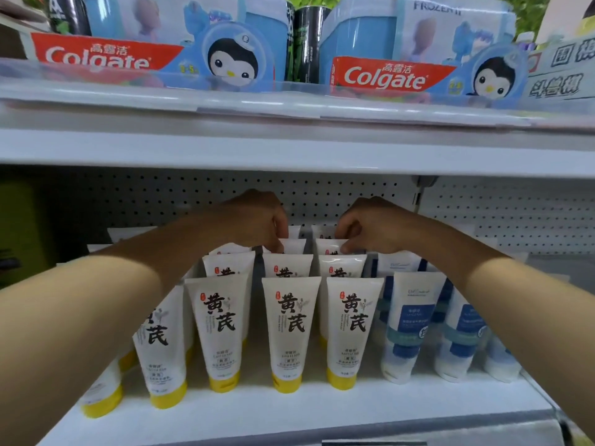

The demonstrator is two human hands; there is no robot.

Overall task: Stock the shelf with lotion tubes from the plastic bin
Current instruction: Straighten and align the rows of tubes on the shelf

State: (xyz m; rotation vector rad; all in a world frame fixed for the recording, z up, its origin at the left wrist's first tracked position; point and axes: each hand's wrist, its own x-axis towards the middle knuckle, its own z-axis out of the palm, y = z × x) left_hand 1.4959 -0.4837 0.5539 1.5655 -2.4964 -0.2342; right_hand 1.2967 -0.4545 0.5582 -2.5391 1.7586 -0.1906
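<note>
White lotion tubes with yellow caps [291,329] stand cap-down in several rows on the white shelf [289,410]. Both my arms reach deep under the upper shelf. My left hand [257,220] pinches the top edge of a tube [293,246] in the back of the middle row. My right hand [370,226] pinches the top edge of a back tube [328,246] in the row to the right. The plastic bin is out of view.
White tubes with blue labels [409,323] stand to the right of the yellow-capped ones. A pegboard back wall [322,191] closes the shelf. The upper shelf [289,149] hangs low overhead and carries Colgate toothpaste boxes [106,56].
</note>
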